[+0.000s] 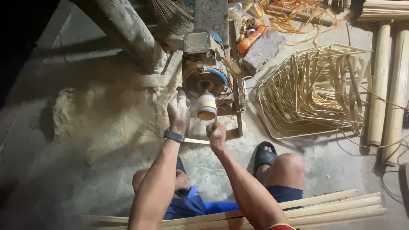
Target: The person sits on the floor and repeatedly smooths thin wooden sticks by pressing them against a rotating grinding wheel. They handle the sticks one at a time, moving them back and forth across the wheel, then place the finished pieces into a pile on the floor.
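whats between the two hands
In the head view, a thin bamboo strip spans the gap between left hand and right hand; the sanding drum sits just above it.

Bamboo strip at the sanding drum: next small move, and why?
Probably slide the bamboo strip on across the sanding drum. Both hands, left hand and right hand, grip it just below the drum, and sawdust lies piled to the left.
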